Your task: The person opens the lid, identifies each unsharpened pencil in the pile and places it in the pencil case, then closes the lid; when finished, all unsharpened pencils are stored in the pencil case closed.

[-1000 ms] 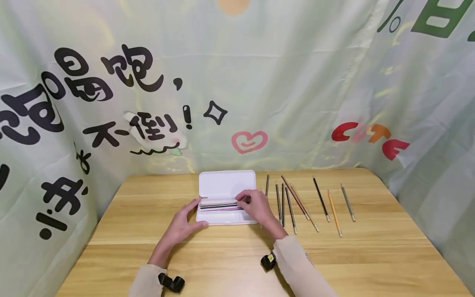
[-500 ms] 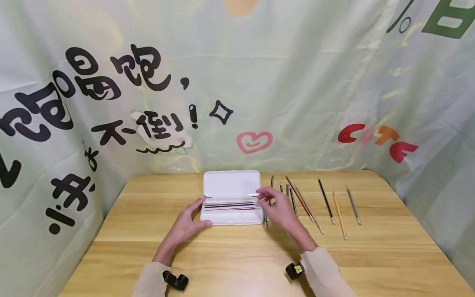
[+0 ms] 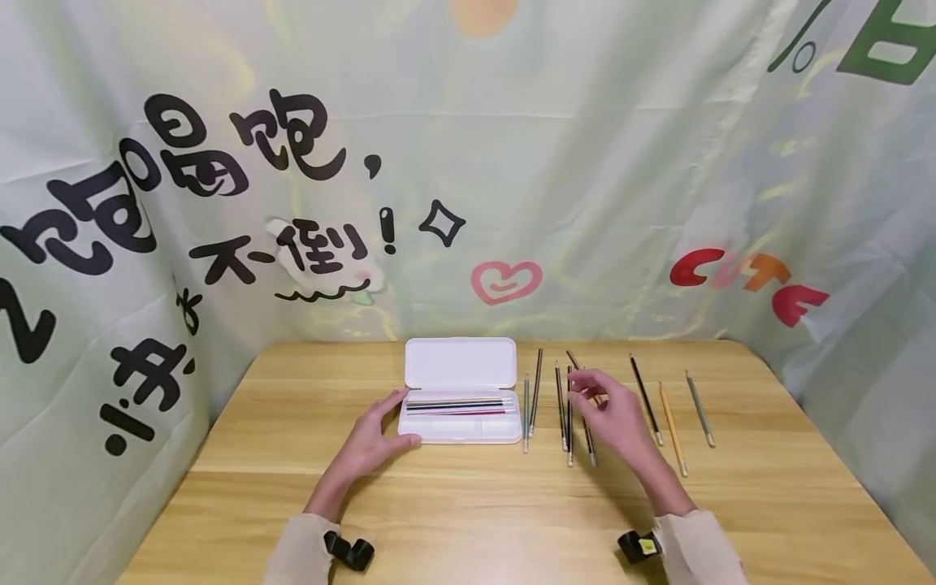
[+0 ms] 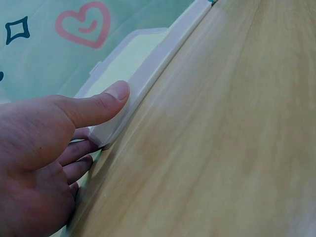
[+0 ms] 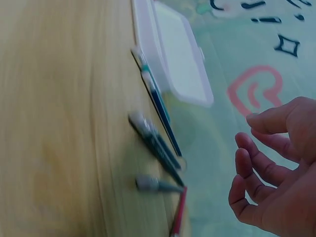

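Note:
A white pencil case (image 3: pixel 439 429) lies with its lid raised, and several pencils (image 3: pixel 453 405) rest along the back of its tray. My left hand (image 3: pixel 369 439) holds the case's left end; in the left wrist view the thumb lies along the front wall and the fingers are behind the end. My right hand (image 3: pixel 613 413) hovers over loose pencils (image 3: pixel 569 443) right of the case, fingers loosely bent, nothing between them. It partly hides the reddish-brown pencil (image 3: pixel 574 359). In the right wrist view several eraser-tipped pencils (image 5: pixel 157 148) lie below that hand.
Farther right lie a black pencil (image 3: pixel 647 400), a yellow pencil (image 3: pixel 673 431) and a grey pencil (image 3: pixel 699 410). A teal pencil (image 3: pixel 526 418) lies close beside the case. A printed curtain (image 3: pixel 585 203) hangs behind the wooden table (image 3: pixel 468 504).
My right hand has moved from the pencils inside the case rightward to above the loose pencils. My left hand keeps its hold on the case. The head view has shifted slightly.

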A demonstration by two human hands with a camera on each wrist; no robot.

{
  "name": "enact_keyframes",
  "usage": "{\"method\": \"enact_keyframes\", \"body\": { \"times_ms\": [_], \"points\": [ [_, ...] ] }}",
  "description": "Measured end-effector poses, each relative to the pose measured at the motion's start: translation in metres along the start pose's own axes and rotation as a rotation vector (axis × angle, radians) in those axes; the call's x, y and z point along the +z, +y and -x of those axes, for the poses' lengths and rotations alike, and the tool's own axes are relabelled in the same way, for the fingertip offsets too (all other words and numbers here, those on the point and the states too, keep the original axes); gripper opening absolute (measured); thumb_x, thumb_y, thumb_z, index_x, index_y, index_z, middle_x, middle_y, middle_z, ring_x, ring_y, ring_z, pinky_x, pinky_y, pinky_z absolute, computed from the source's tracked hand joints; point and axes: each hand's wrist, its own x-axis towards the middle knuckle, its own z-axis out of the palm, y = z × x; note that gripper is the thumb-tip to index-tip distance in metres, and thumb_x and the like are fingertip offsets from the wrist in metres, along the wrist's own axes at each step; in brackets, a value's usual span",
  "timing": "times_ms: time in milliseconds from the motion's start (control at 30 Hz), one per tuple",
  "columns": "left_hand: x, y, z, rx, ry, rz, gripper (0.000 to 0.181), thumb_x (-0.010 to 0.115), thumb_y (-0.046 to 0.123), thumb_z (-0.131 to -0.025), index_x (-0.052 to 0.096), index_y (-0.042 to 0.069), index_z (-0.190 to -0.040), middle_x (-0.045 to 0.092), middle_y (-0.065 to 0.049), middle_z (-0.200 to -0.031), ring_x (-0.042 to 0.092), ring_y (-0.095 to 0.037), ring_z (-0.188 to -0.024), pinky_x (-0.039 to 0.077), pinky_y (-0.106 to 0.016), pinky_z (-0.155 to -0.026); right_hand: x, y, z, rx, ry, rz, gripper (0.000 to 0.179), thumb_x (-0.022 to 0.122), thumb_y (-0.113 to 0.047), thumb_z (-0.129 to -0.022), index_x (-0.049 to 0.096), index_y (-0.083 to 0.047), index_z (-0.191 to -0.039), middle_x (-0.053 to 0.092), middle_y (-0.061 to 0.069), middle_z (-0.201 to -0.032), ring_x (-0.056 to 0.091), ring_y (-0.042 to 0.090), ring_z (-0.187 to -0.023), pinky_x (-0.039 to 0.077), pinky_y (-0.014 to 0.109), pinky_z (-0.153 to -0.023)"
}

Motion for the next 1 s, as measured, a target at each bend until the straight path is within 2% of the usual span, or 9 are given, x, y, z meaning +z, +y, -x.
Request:
{"method": "enact_keyframes", "body": {
  "times_ms": [133,267,433,600,700,867,1000],
  "points": [
    [0.002,0.001,-0.003,0.02,-0.006,0.008,0.088,0.088,0.032,-0.083,0.045,0.009,-0.155,0.035,-0.022,-0.161,0.03,-0.044,-0.149,0.025,-0.062,-0.118,-0.015,0.012,0.003,0.008,0.021,0.052,0.023,0.071,-0.005,-0.096,0.071,-0.004,-0.119,0.072,0.008,-0.098,0.065,0.025,-0.091,0.055,0.025,-0.066],
    [0.005,0.0,-0.004,0.032,-0.012,0.009,0.088,0.089,0.031,-0.082,0.045,0.008,-0.155,0.035,-0.022,-0.161,0.03,-0.045,-0.148,0.024,-0.063,-0.118,-0.024,0.024,0.007,0.063,-0.006,0.093,0.025,0.071,-0.009,-0.097,0.07,-0.002,-0.121,0.072,0.01,-0.101,0.065,0.027,-0.094,0.055,0.025,-0.068],
    [0.006,-0.001,-0.002,0.044,0.004,0.01,0.088,0.09,0.03,-0.08,0.047,0.007,-0.154,0.038,-0.024,-0.159,0.032,-0.047,-0.147,0.025,-0.064,-0.118,-0.028,0.035,0.011,0.119,-0.048,0.164,0.026,0.073,-0.008,-0.095,0.07,0.002,-0.119,0.072,0.011,-0.101,0.067,0.029,-0.092,0.052,0.028,-0.065],
    [0.004,0.001,-0.002,0.034,-0.002,0.015,0.088,0.089,0.031,-0.081,0.046,0.008,-0.155,0.037,-0.022,-0.16,0.029,-0.046,-0.148,0.022,-0.064,-0.119,-0.028,0.044,0.012,0.164,-0.103,0.187,0.027,0.072,-0.003,-0.094,0.069,0.006,-0.119,0.072,0.014,-0.099,0.068,0.028,-0.087,0.054,0.026,-0.061],
    [0.002,0.002,-0.002,0.034,-0.005,0.014,0.088,0.089,0.031,-0.082,0.045,0.008,-0.155,0.036,-0.022,-0.161,0.029,-0.045,-0.149,0.022,-0.065,-0.119,-0.028,0.048,0.012,0.16,-0.122,0.208,0.027,0.074,-0.003,-0.092,0.07,0.005,-0.117,0.072,0.011,-0.095,0.066,0.024,-0.083,0.052,0.029,-0.06],
    [0.0,0.002,0.0,0.024,0.0,0.005,0.088,0.089,0.031,-0.082,0.045,0.009,-0.155,0.035,-0.021,-0.161,0.028,-0.046,-0.149,0.023,-0.066,-0.118,-0.024,0.051,0.01,0.121,-0.137,0.29,0.023,0.078,-0.004,-0.088,0.074,0.002,-0.11,0.071,0.004,-0.088,0.065,0.021,-0.08,0.052,0.039,-0.069],
    [-0.002,0.0,0.0,0.024,0.005,0.004,0.088,0.089,0.032,-0.082,0.045,0.009,-0.155,0.035,-0.021,-0.162,0.028,-0.046,-0.149,0.023,-0.066,-0.118,-0.02,0.052,0.008,0.134,-0.129,0.321,0.016,0.077,-0.003,-0.088,0.075,0.0,-0.103,0.071,0.002,-0.085,0.065,0.021,-0.078,0.053,0.042,-0.069]
  ]
}}
